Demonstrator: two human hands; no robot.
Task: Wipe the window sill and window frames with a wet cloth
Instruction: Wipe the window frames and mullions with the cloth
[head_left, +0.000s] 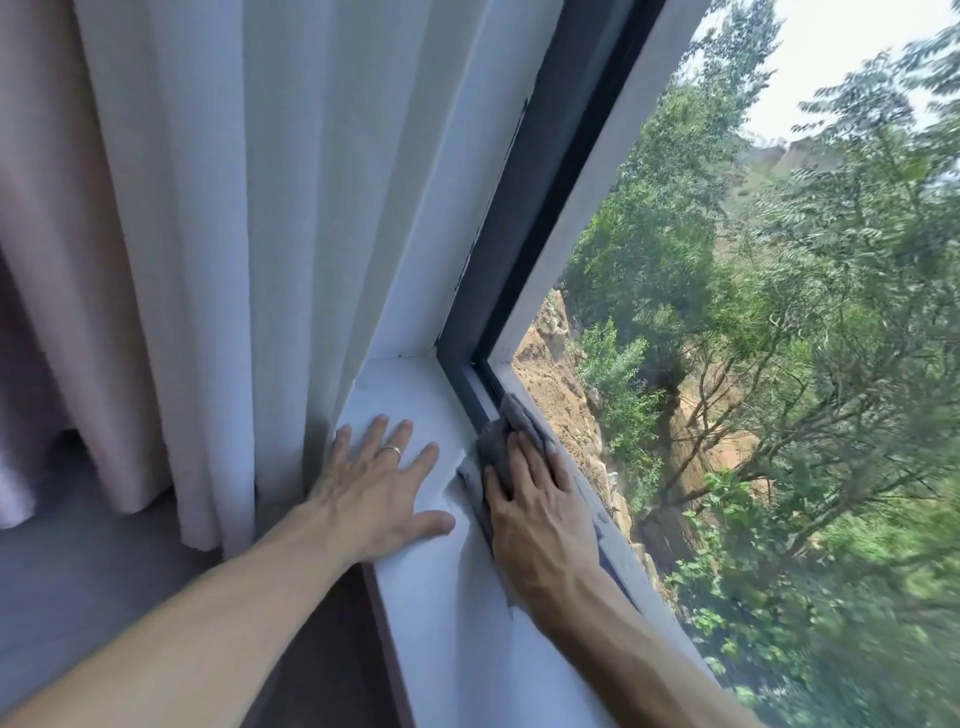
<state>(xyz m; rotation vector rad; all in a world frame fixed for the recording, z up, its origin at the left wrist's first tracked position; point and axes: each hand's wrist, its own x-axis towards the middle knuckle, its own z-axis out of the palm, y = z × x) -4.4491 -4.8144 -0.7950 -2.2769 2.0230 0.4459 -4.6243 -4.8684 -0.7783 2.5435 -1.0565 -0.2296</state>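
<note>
Your grey cloth (500, 441) lies bunched on the bottom rail of the dark window frame (524, 218), near the lower left corner of the window, with one end poking forward toward that corner and a loose edge trailing onto the white window sill (431, 582). Your right hand (540, 514) lies flat on top of the cloth, its fingers (524, 457) laid side by side and close together, pressing the fabric into the rail; how much cloth sits under the palm is hidden, so that part cannot be told. Just beside it, your left hand (379, 483) rests palm down on the sill, fingers straight and spread apart, thumb pointing toward the cloth without touching it. A ring (392, 451) shows on one finger of that hand. Both forearms reach in from the bottom of the view.

Left of the sill hangs a white curtain (249, 208), its folds coming down beside your left hand, and further left a pinkish curtain (57, 208). Through the glass (779, 364) on the right you see green trees and a bare earthy slope, blurred toward the edge.
</note>
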